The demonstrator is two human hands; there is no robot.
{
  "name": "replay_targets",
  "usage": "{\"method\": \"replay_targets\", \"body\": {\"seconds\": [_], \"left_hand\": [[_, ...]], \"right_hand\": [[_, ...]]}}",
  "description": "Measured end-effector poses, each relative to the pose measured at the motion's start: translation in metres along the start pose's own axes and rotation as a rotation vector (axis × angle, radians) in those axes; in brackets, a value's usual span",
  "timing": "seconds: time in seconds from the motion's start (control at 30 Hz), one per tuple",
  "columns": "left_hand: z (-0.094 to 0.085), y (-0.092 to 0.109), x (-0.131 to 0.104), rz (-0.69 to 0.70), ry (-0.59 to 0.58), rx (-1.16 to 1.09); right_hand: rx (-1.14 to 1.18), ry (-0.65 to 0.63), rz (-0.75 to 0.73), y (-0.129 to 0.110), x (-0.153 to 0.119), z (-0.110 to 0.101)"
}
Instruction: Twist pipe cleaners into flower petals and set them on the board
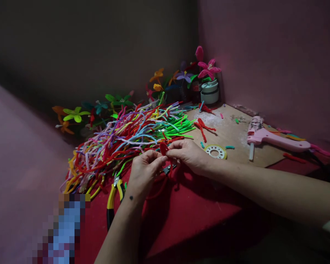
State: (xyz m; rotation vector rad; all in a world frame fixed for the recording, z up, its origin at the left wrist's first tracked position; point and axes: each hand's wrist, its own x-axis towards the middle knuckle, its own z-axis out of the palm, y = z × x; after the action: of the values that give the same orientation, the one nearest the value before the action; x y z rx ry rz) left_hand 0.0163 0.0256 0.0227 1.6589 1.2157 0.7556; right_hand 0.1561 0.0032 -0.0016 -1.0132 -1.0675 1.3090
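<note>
Both hands meet near the middle of the view over a red cloth [181,223]. Between their fingertips is a red pipe cleaner [163,148], bent into a loop at the top with lengths hanging below. My left hand [146,169] pinches it from the left, thumb and forefinger together. From the right, my right hand [187,154] pinches it too, its fingers partly hiding the piece. Just below the fingers lies a small dark metal tool [169,169], partly covered. A big heap of coloured pipe cleaners [121,135] spreads behind and left of my hands.
Yellow-black pliers [111,198] lie left of my left wrist. On a board [236,124] are a tape roll [215,151], red pieces [204,128] and a pink glue gun [277,140]. Pipe-cleaner flowers [76,114] and a white pot [209,92] stand behind, against the walls.
</note>
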Motion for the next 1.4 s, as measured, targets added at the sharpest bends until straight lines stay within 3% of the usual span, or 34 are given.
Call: {"method": "replay_targets", "body": {"seconds": [0.2,0.47,0.7,0.83,1.0,1.1,1.27,1.4], "left_hand": [[0.003,0.004,-0.004,-0.036,-0.123,0.037],[0.002,0.005,-0.006,-0.014,-0.234,-0.066],[0.005,0.005,-0.004,-0.038,-0.225,-0.053],[0.008,0.001,-0.004,-0.011,-0.162,-0.028],[0.008,0.003,-0.006,-0.033,-0.227,-0.052],[0.01,0.007,-0.008,-0.064,-0.236,-0.093],[0.01,0.009,-0.008,-0.074,-0.238,-0.089],[0.004,0.007,-0.007,-0.122,-0.247,-0.09]], "right_hand": [[0.015,-0.035,-0.108,0.003,0.002,-0.002],[0.082,0.006,-0.04,0.003,0.002,-0.003],[0.078,0.071,-0.052,0.002,0.003,-0.004],[0.087,0.037,-0.039,0.004,0.005,-0.006],[0.05,0.054,-0.082,0.001,0.005,-0.006],[0.14,0.079,-0.056,0.003,0.006,-0.004],[0.309,0.018,0.011,0.011,0.01,-0.004],[0.299,-0.071,0.001,0.012,0.011,-0.007]]}}
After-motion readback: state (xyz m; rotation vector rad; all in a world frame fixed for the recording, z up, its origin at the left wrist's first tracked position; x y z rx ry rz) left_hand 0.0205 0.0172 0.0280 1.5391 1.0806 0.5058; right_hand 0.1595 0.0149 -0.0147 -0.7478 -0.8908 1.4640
